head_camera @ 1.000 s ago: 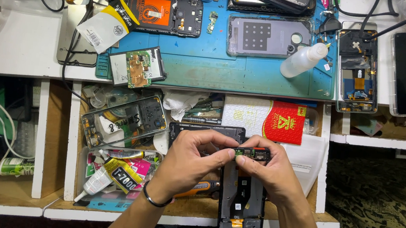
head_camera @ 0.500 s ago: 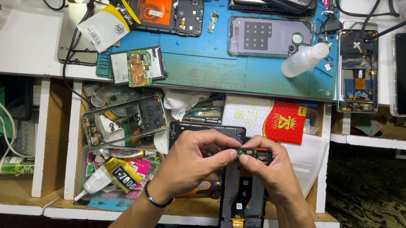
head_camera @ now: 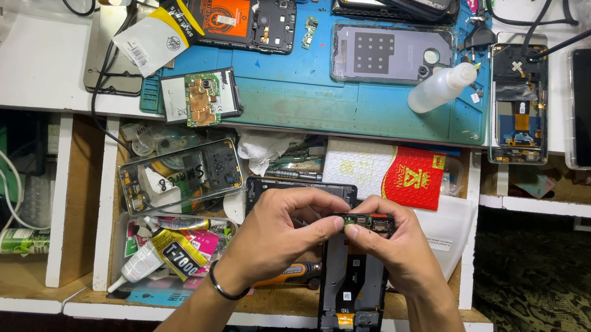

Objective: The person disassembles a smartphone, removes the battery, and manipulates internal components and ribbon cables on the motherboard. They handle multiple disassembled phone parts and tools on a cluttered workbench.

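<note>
Both my hands hold an opened black phone frame [head_camera: 352,285] upright over the drawer, its lower end toward me. My left hand [head_camera: 276,235] pinches the top left corner, thumb and forefinger at a small circuit board [head_camera: 367,223] seated in the frame's top end. My right hand [head_camera: 402,254] grips the top right corner, thumb pressing beside the board. A black band circles my left wrist. An orange-handled tool [head_camera: 293,273] lies under my left hand, mostly hidden.
A blue work mat [head_camera: 329,105] on the white bench carries opened phones, a back cover [head_camera: 391,53], a green-and-copper board [head_camera: 202,97] and a clear squeeze bottle [head_camera: 441,90]. The drawer holds a glue tube [head_camera: 159,257], a transparent phone case [head_camera: 181,174], a red packet [head_camera: 416,176] and tissue.
My fingertips shifted slightly on the small board at the top of the frame. The frame and everything else stayed in place.
</note>
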